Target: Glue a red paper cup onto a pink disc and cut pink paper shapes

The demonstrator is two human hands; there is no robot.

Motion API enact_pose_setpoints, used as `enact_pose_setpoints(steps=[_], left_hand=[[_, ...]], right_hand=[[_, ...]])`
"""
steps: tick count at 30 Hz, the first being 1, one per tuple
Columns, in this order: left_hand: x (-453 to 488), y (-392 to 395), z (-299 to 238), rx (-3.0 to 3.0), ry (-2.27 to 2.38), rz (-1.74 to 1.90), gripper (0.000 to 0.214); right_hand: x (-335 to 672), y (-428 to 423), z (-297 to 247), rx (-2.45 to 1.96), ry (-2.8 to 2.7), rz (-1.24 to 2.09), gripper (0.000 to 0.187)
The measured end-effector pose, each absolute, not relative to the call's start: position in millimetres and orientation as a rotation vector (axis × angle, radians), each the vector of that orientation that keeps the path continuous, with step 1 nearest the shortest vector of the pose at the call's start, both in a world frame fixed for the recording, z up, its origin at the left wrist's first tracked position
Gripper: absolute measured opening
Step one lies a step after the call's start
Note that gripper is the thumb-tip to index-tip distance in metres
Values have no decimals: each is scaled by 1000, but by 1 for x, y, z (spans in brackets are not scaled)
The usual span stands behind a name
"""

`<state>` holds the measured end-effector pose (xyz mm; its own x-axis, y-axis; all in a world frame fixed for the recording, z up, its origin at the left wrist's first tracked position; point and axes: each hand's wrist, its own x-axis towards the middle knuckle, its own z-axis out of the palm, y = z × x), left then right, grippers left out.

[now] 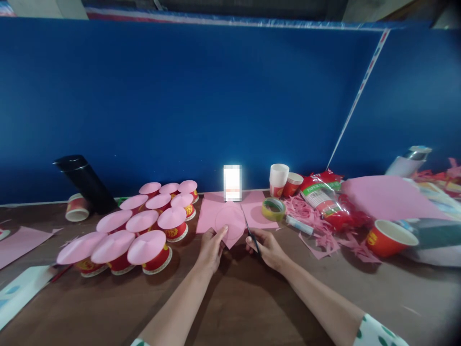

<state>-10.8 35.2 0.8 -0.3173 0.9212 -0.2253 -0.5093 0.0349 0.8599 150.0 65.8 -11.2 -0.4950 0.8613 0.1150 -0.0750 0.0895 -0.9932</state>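
My left hand [212,247] pinches a piece of pink paper [230,221] with its thumb on top. A faint circle is drawn on that paper, and its lower end comes to a point. In my right hand [268,247] is a pair of scissors [248,226], the fingers closed round the dark handles. The blades point away from me along the paper's right edge; whether they touch it I cannot tell. Behind the held piece lie larger pink sheets [261,206] on the brown table [230,307].
Left stand several upturned red paper cups [156,259] topped with pink paper cones [147,246], near a black flask [86,185]. Right are a tape roll [272,209], white cups [278,177], pink scraps [322,238], a red plastic packet [326,197] and a tipped red cup [391,238].
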Motion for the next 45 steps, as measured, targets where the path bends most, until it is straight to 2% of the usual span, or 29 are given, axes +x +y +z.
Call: enact_pose_setpoints(steps=[45], left_hand=[[-9,32,7,538,1106,1570,26]], right_hand=[[150,67,-13,-803,-1574,1499,40]])
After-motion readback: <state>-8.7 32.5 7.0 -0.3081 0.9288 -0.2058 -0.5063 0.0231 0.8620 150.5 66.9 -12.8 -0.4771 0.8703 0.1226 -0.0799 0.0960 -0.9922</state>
